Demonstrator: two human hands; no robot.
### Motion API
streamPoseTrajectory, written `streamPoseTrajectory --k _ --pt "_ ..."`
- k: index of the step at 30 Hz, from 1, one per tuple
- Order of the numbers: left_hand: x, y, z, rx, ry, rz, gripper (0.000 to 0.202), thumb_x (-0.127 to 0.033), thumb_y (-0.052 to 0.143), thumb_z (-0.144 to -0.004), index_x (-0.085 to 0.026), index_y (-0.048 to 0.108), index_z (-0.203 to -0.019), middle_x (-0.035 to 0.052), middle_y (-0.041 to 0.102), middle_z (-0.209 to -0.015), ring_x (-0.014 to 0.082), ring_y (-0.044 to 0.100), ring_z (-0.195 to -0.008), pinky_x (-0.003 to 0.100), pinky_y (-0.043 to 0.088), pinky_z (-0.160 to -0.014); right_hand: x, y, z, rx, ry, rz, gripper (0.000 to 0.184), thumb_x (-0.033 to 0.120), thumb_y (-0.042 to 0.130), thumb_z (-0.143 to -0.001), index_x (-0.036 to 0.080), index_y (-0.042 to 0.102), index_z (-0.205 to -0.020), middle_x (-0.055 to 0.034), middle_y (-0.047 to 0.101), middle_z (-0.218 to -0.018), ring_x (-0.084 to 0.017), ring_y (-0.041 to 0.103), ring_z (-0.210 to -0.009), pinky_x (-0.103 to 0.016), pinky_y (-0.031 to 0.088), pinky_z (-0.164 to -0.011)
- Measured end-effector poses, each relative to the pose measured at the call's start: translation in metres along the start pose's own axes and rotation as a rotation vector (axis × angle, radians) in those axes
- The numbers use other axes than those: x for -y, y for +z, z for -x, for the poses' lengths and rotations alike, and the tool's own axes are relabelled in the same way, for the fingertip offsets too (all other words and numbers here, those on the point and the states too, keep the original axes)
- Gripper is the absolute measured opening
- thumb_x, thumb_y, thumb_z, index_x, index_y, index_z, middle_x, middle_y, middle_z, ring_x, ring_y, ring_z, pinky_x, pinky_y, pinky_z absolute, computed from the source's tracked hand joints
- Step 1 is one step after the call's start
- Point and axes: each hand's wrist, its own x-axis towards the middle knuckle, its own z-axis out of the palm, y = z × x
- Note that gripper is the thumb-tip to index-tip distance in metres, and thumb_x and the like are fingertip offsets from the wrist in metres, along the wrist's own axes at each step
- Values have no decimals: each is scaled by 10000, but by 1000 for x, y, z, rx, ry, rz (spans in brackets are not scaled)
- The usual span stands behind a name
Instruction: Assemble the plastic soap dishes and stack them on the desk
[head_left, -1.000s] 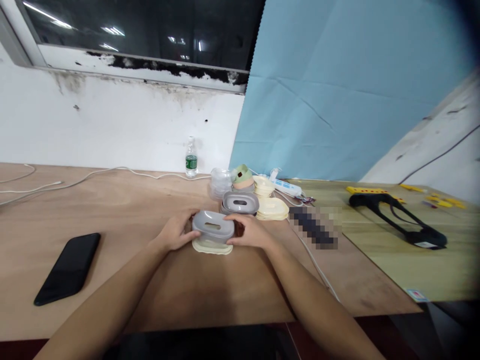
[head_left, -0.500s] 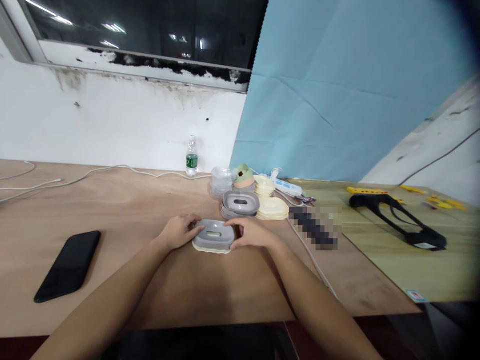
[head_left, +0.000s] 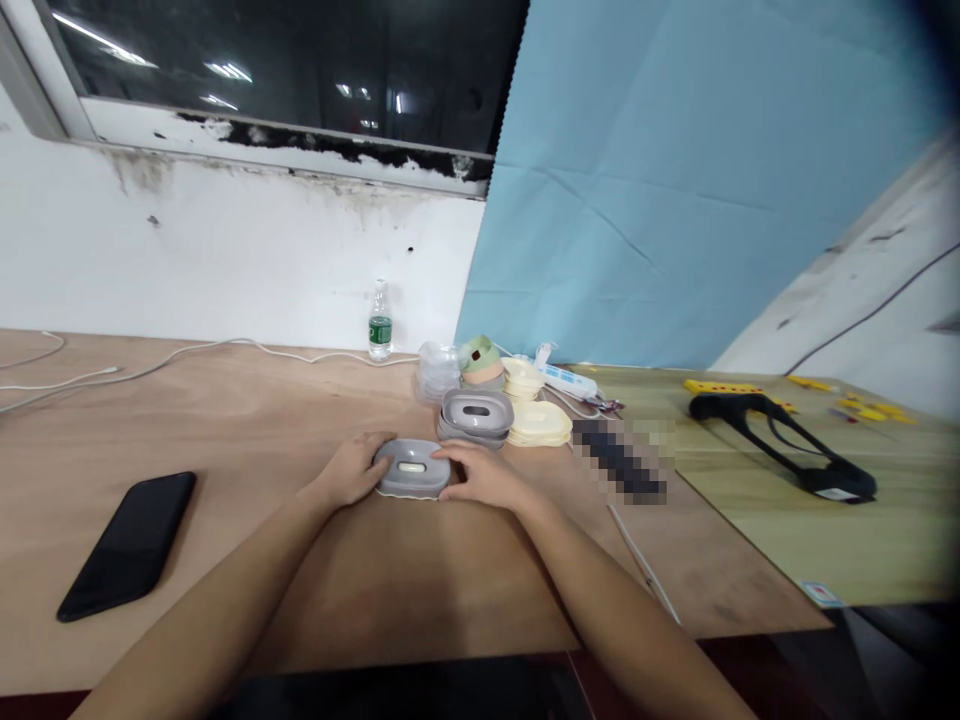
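A grey oval lid (head_left: 412, 467) with a slot in its top lies on a cream base on the wooden table (head_left: 247, 430). My left hand (head_left: 351, 468) presses on its left end with curled fingers. My right hand (head_left: 480, 474) holds its right end, fingers bent over the rim. Just behind it stands a stack of grey lids (head_left: 476, 415). To the right of that stack lies a pile of cream bases (head_left: 539, 422).
A black phone (head_left: 128, 543) lies at the left. A water bottle (head_left: 380, 322) stands by the wall, with a white cable (head_left: 187, 352) running left. Clear cups (head_left: 438, 367), a green-topped stack (head_left: 481, 358), a power strip (head_left: 568, 379) and a black strap (head_left: 780, 442) lie further back and right.
The grey lid was held tilted above the cream base a second ago; both hands have lowered it and now press it flat onto the base.
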Motion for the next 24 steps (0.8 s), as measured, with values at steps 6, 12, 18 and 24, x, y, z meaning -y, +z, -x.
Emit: streamPoseTrajectory --k 6,12,18,24 --pt "-6 1 3 2 -31 -44 581 -565 429 -888 -153 516 -1288 126 594 -1272 279 542 -1167 406 395 -1009 13 -25 -12 -207 -58 41 496 445 740 -714 258 635 -1162 -81 561 -1299 -237 595 -1063 -366 493 -870" --pt "-9 2 3 -3 -39 -68 587 -582 382 -901 -157 518 -1282 124 596 -1264 275 535 -1170 400 381 -1010 4 -84 -63 -410 -54 272 301 377 537 -887 221 626 -1129 -75 591 -1228 -198 596 -1000 -332 475 -859" --pt "-9 2 4 -15 -50 -75 599 -596 341 -911 -159 534 -1273 121 610 -1246 270 541 -1161 386 381 -1000 -29 -94 -105 -308 61 482 339 280 492 -899 164 575 -1207 -115 587 -1227 -227 534 -1125 -349 413 -950" --pt "-9 2 4 -14 -48 -78 597 -604 336 -908 -171 544 -1263 118 614 -1242 269 543 -1160 384 380 -996 -41 -84 -112 -378 112 457 199 203 475 -886 175 633 -1003 -86 659 -1009 -210 580 -967 -327 437 -852"
